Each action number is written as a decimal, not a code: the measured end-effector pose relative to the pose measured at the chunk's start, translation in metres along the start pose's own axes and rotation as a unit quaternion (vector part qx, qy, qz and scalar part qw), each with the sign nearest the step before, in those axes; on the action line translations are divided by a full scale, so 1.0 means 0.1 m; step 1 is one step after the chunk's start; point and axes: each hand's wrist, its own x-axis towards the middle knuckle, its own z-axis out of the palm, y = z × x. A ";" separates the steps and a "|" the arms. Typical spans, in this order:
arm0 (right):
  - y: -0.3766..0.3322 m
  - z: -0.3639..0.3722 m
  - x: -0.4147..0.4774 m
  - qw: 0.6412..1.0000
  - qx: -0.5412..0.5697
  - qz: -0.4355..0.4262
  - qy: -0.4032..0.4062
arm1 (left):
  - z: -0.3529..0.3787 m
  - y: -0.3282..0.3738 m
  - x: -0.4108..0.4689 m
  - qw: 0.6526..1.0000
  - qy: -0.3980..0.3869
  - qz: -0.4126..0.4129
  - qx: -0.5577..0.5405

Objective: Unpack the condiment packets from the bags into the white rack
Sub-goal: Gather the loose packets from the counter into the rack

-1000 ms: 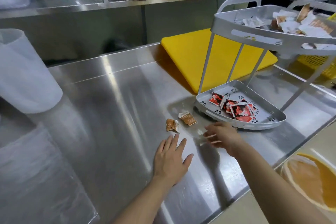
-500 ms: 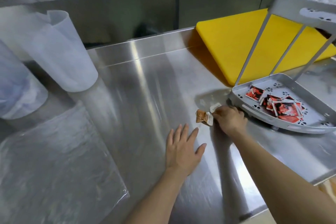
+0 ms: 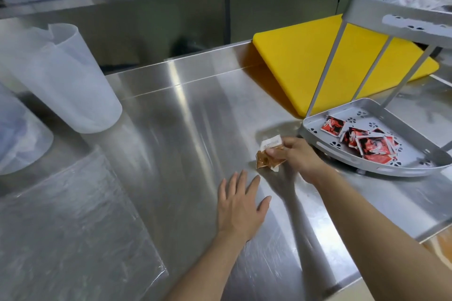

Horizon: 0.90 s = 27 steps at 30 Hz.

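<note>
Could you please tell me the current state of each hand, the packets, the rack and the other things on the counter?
Right hand: closed on the brown packets, just above the counter.
Left hand: open, flat on the counter.
Red packets: lying in the rack's lower tray.
Upper tray: contents blurred.
Plastic pitcher: upright, looks empty.
Yellow cutting board: lying flat.

A yellow cutting board is lying on the steel counter. A cloudy plastic jug is lying tilted at the left.
</note>
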 end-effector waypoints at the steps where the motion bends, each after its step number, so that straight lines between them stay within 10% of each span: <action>1: 0.03 0.05 0.03 0.998 -0.059 -0.009 -0.024 | 0.00 0.00 0.00 1.000 0.004 0.000 -0.001; 5: 0.20 0.26 0.06 0.912 -0.402 -0.068 -0.034 | -0.02 -0.01 0.00 1.000 0.003 -0.002 -0.014; 21: -0.47 -0.48 -0.64 0.951 -0.287 -0.114 0.007 | 0.03 0.68 0.46 0.990 -0.096 0.104 -0.006; 27: -1.33 -0.96 -1.21 0.928 -0.282 -0.229 0.085 | 0.20 0.74 0.58 0.994 -0.011 0.107 -0.016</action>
